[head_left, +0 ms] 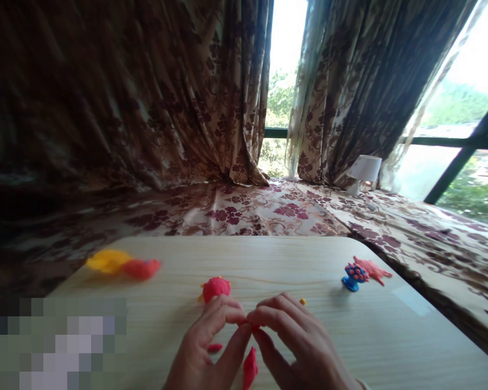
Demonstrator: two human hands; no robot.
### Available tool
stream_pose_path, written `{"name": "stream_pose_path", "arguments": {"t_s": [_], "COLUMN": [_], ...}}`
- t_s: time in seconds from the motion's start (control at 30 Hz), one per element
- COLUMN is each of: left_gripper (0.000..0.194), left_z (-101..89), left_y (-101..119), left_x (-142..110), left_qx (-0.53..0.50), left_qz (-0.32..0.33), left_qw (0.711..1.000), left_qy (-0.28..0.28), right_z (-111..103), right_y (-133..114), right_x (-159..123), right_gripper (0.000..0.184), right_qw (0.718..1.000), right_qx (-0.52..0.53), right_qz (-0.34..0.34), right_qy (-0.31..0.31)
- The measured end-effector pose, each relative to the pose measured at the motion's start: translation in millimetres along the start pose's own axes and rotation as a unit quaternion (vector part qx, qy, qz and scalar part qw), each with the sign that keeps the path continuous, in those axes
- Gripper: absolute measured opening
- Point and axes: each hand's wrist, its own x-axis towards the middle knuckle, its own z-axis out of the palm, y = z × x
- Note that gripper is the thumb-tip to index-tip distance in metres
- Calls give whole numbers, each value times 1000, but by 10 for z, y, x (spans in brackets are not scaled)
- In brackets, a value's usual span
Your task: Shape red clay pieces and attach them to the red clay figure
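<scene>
My left hand (pixel 209 341) and my right hand (pixel 296 341) meet fingertip to fingertip low over the pale wooden table (pixel 390 336). Together they pinch a tiny bit of red clay (pixel 252 326). Below the fingers lies a pointed red clay piece (pixel 250 368), and a small flat red bit (pixel 214 348) lies under my left hand. Just beyond my left hand sits a round red clay figure (pixel 215 287) with small yellow parts. A tiny yellow crumb (pixel 303 301) rests past my right hand.
A yellow and red clay lump (pixel 122 264) lies at the table's far left. A blue clay stand with red dots (pixel 354 275) and a flat red clay shape (pixel 373 269) sit at the far right. Floral cloth, curtains and a small white lamp (pixel 364 172) lie beyond.
</scene>
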Motion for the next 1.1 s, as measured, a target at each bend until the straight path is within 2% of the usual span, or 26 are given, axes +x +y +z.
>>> {"name": "stream_pose_path", "arguments": {"t_s": [0.2,0.33,0.47,1.0,1.1], "left_gripper": [11,13,11,12,11], "left_z": [-5,-17,-9,26,-73], "left_y": [45,82,55,50,126], "left_x": [6,8,18,27,-1], "left_qx": [-28,-37,-29,-36,26], "left_qz": [-23,-43,-28,-23,22], "left_qw": [999,998,999,999,999], "left_qy": [13,8,10,-15,21], "right_z": [9,2,-5,-2,-13], "right_y": [32,59,53,38,43], "right_x": [-20,-32,-22,-27,-38], "right_gripper": [25,18,11,12,12], "right_qw": [999,997,998,1000,999], "right_qx": [-38,-65,-59,-29,-30], "right_qz": [6,9,1,13,20], "right_qy": [26,28,10,4,-2]}}
